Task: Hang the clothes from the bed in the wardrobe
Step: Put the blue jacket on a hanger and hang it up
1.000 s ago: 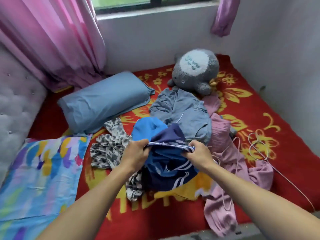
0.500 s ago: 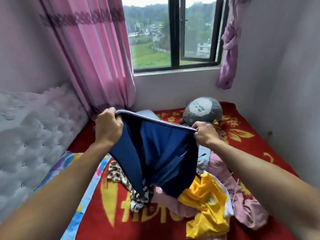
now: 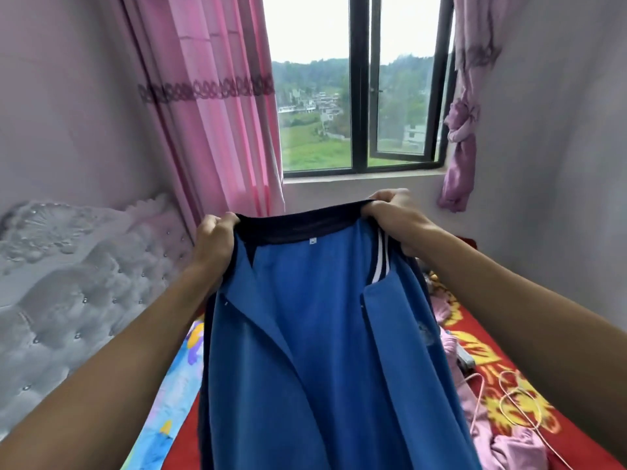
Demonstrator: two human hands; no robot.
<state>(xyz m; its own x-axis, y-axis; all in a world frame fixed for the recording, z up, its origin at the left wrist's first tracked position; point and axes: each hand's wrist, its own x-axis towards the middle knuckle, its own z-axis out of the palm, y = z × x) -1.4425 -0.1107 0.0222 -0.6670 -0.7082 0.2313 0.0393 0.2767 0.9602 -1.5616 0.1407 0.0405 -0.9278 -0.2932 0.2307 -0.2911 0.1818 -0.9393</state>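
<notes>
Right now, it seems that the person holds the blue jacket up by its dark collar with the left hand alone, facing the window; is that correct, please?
Not quite: the head view shows both hands at work. The left hand and the right hand each grip one end of the dark collar, holding the blue jacket up, facing the window.
</notes>
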